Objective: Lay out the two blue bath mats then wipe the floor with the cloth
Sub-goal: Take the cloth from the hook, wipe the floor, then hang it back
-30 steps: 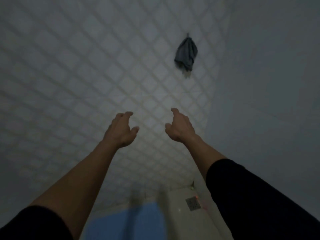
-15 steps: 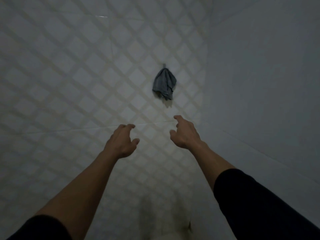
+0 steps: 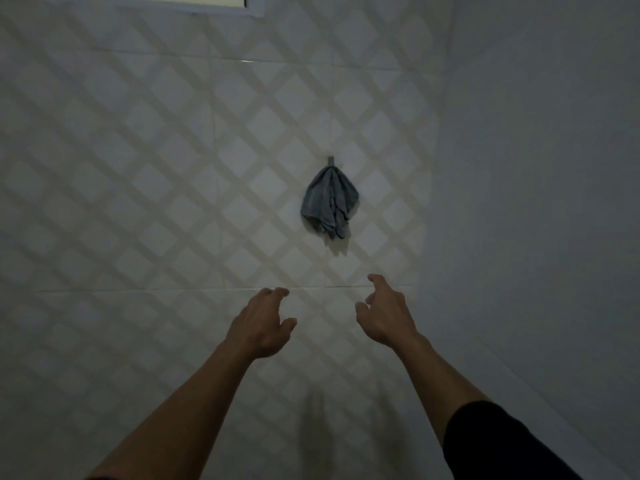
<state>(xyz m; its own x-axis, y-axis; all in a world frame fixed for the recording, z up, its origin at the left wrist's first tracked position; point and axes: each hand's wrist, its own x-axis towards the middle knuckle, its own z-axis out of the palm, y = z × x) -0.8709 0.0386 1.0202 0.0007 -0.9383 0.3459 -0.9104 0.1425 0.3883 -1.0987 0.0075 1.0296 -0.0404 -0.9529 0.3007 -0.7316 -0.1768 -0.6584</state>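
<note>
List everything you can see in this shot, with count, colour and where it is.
cloth: one, grey-blue, bunched, hanging from the hook on the tiled wall
hook: one, grey, on the tiled wall right above the cloth
tiled wall: one, pale with diamond lattice, ahead
plain wall: one, grey, right side
frame: one, pale, top edge, partly cut off
left hand: one, open, empty, below the cloth
right hand: one, open, empty, below the cloth
sleeve: one, black, right forearm

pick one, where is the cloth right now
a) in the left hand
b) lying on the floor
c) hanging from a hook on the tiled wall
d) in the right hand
c: the cloth hangs bunched from a small hook on the tiled wall, above the left hand and right hand, which are both open, empty and clear of it.
</note>
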